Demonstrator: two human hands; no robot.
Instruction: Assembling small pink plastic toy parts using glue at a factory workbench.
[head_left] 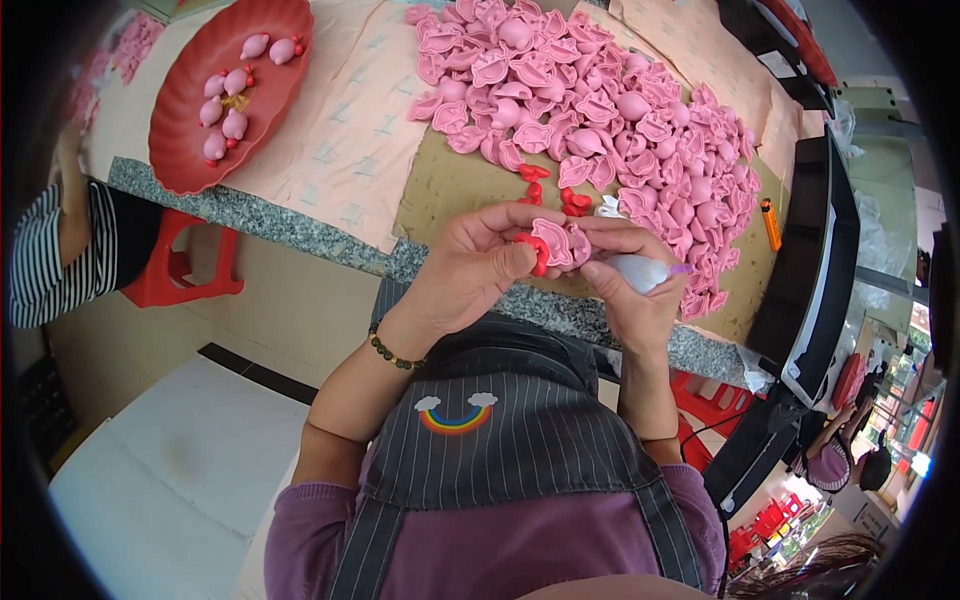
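Above the table's near edge, my left hand [470, 262] pinches a pink moulded half-shell [552, 240] with a rippled rim. A small red piece [538, 256] sits against the shell, by my left thumb. My right hand [645, 310] has its fingertips on the shell's right side. A small translucent white squeeze bottle [638, 271] with a purple tip lies in the same hand, tip pointing right. Just beyond my fingers, loose red pieces [574, 201] and a bit of white material [609, 208] rest on the brown board [440, 180].
A big heap of pink moulded pieces [600, 110] covers the far side. At the left stands a scalloped red tray [172, 150] holding several pink pieces with red parts. An orange-handled tool [770, 225] lies at the right beside a black case [800, 260]. Another person's striped sleeve [45, 250] shows far left.
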